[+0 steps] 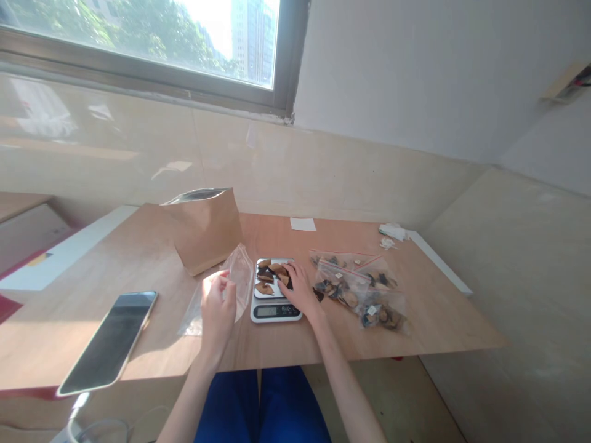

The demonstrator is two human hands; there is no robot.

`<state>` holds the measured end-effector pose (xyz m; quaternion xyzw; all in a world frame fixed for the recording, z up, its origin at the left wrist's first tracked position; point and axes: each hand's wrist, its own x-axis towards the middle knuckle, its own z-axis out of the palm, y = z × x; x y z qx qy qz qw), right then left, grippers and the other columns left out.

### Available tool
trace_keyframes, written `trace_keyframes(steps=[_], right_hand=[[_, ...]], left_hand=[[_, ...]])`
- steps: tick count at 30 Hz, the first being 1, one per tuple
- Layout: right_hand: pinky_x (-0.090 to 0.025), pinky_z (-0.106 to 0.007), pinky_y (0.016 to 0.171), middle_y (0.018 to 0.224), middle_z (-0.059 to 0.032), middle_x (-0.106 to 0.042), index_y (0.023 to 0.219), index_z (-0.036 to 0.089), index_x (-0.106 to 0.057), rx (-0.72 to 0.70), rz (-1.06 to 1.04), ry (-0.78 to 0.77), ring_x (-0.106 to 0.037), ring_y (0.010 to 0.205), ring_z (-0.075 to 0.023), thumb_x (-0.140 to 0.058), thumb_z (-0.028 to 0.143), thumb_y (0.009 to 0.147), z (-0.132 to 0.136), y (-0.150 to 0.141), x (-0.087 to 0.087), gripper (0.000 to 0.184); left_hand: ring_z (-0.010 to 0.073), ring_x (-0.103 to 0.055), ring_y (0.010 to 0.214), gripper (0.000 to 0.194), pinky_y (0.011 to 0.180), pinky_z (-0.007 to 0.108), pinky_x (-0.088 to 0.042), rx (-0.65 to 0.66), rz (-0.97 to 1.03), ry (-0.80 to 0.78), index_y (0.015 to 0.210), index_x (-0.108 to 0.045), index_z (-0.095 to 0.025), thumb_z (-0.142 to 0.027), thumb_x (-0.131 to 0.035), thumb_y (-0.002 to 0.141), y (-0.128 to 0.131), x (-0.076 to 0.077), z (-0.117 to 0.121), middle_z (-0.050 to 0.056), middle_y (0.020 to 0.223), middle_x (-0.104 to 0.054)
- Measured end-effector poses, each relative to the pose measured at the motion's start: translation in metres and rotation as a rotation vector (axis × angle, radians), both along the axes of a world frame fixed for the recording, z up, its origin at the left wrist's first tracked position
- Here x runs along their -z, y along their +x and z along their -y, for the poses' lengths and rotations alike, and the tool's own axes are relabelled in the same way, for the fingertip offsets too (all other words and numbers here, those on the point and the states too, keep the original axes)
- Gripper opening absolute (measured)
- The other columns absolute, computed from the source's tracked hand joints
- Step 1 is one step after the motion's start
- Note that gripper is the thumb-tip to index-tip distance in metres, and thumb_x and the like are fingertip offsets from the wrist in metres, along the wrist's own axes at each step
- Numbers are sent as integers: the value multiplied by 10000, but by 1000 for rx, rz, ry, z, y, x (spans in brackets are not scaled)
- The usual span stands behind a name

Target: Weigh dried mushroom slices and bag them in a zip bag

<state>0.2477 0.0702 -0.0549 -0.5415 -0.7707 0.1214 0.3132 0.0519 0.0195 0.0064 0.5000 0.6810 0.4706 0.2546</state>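
Observation:
A white digital kitchen scale [277,311] lies on the table in front of me. Brown and dark dried slices [265,288] are spread on its plate. My right hand [299,288] reaches over the plate's right side, fingers stretched and apart, touching the slices there. To the left of the scale, my left hand [218,303] is closed on a clear plastic bag [240,274], whose upper part stands up beside the scale. Several filled zip bags [344,286] of similar dried slices lie right of the scale, partly overlapping.
An upright brown paper bag [207,227] with a silvery lining stands behind my left hand. At the left front lies a phone [111,341] with a cable below it. A white paper [303,224] and crumpled scraps [391,232] are near the back wall.

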Motion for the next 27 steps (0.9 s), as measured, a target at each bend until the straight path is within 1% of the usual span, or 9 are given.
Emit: trace_keyframes(steps=[5, 11, 14, 17, 19, 21, 23, 25, 27], right_hand=[[-407, -408, 922, 1051, -113, -549, 1104, 160, -575, 40, 79, 49, -477, 1029, -235, -481, 183, 827, 1, -5, -4, 294], [-417, -416, 863, 948, -114, -592, 980, 152, -620, 97, 97, 30, -487, 941, -256, -492, 184, 805, -7, -4, -15, 219], [-406, -412, 874, 920, -111, -616, 906, 147, -621, 191, -120, 11, -506, 940, -254, -499, 193, 775, -9, -9, -27, 185], [-454, -347, 765, 847, -77, -630, 873, 159, -591, 251, -579, -113, -566, 842, -214, -490, 298, 774, -5, -26, -51, 198], [-459, -274, 609, 766, -39, -623, 857, 174, -569, 165, -888, -296, -584, 718, -176, -490, 377, 763, 0, -40, -68, 237], [-416, -223, 500, 691, -6, -601, 804, 182, -558, 50, -1011, -449, -567, 624, -146, -509, 399, 736, 4, -50, -83, 233], [-385, -205, 467, 648, 12, -575, 743, 183, -555, -2, -906, -527, -544, 587, -131, -527, 365, 717, 7, -56, -92, 186], [-390, -216, 492, 634, 11, -566, 703, 180, -561, -5, -645, -566, -545, 597, -139, -540, 328, 712, 8, -59, -96, 150], [-429, -254, 587, 692, -17, -593, 718, 170, -578, 13, -354, -543, -581, 690, -176, -568, 281, 707, 7, -62, -98, 111]], left_hand=[[227, -524, 1046, 206, 880, 343, -419, -7, 13, 6, 666, -442, -214, -361, -354, 781, 2, 3, -2, 87, 1113, -554], [208, -523, 1013, 199, 850, 323, -417, -2, 9, 10, 664, -437, -216, -345, -361, 794, 7, 2, -3, 74, 1072, -569], [206, -514, 997, 195, 835, 321, -423, 10, 26, 16, 681, -447, -216, -347, -365, 799, 9, 6, -6, 71, 1031, -574], [229, -486, 1026, 177, 861, 362, -417, 36, -3, 67, 666, -432, -217, -335, -380, 788, 13, 12, -9, 90, 998, -566], [244, -479, 1024, 159, 879, 401, -413, 43, -18, 125, 666, -424, -219, -330, -394, 775, 16, 16, -11, 99, 969, -552], [248, -485, 1007, 148, 894, 430, -409, 40, -12, 175, 679, -426, -219, -328, -399, 774, 19, 21, -11, 100, 953, -529], [247, -486, 1011, 147, 899, 438, -413, 32, 13, 211, 706, -435, -215, -330, -393, 787, 22, 24, -9, 101, 970, -503], [245, -483, 1031, 150, 890, 430, -427, 31, 43, 234, 746, -446, -211, -338, -391, 803, 24, 26, -6, 104, 1006, -482], [240, -489, 1040, 162, 875, 416, -441, 56, 53, 245, 772, -458, -211, -350, -390, 818, 26, 25, -3, 101, 1030, -486]])
